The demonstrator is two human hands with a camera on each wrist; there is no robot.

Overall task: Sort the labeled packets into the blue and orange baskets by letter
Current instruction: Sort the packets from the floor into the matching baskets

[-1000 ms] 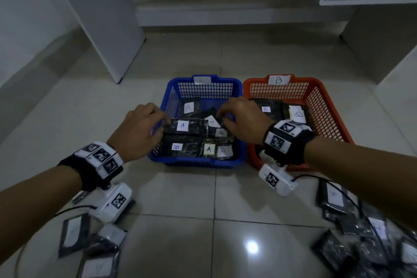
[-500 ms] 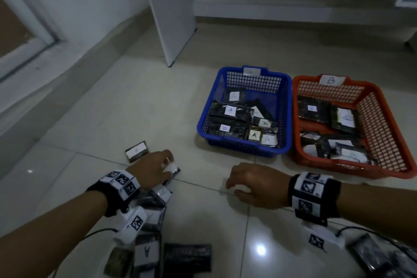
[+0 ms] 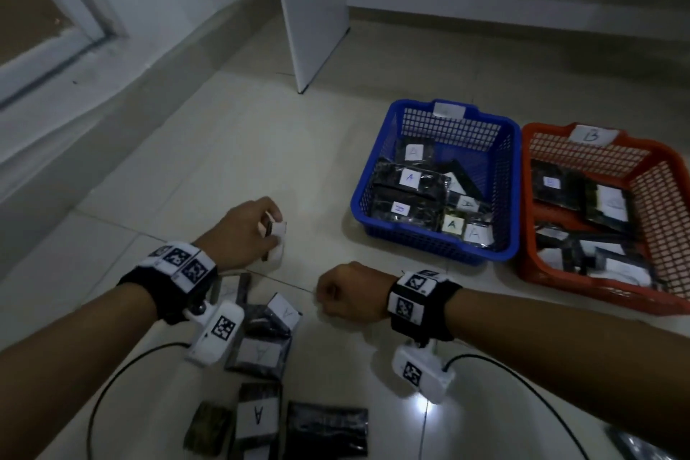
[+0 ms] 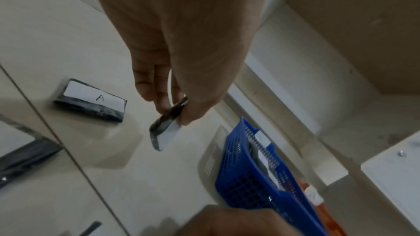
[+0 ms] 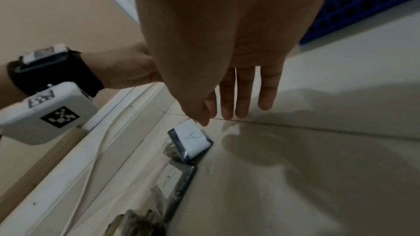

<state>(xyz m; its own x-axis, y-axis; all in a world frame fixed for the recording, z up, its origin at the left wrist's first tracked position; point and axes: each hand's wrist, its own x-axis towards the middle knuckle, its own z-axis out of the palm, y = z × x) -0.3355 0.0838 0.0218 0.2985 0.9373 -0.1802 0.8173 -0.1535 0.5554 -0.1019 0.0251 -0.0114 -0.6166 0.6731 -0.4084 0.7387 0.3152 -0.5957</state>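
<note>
Hands first. Left hand (image 3: 244,231): now pinching a dark packet (image 4: 167,125) by one end between thumb and fingers, lifted just off the floor; a second ago both of our hands were at the blue basket, and half a second ago this one was only reaching the floor pile. The white label of the held packet faces away and we cannot read its letter in any view. Right hand (image 3: 345,291): has come back from the baskets to hover low over the floor tiles, holding nothing; in the right wrist view its fingers (image 5: 240,94) hang straight and relaxed, tips just above a tile seam.

Floor pile, near us: a packet marked A (image 5: 193,138) lies just beside the right fingertips, another A packet (image 4: 90,100) flat beside the left hand, and further A packets (image 3: 257,418) closer in. All still unsorted.

Blue basket (image 3: 511,146): ahead and to the right, holding several packets labelled A. Orange basket (image 3: 530,198): touching its right side, tagged B, holding packets of its own.

Judgement: we have finished one delivery and opened the next cycle; one packet is in hand, and since its neighbours read A, the blue basket is the likely destination. We should read the label before dropping it. The right hand looks placed to take the nearest A packet.
</note>
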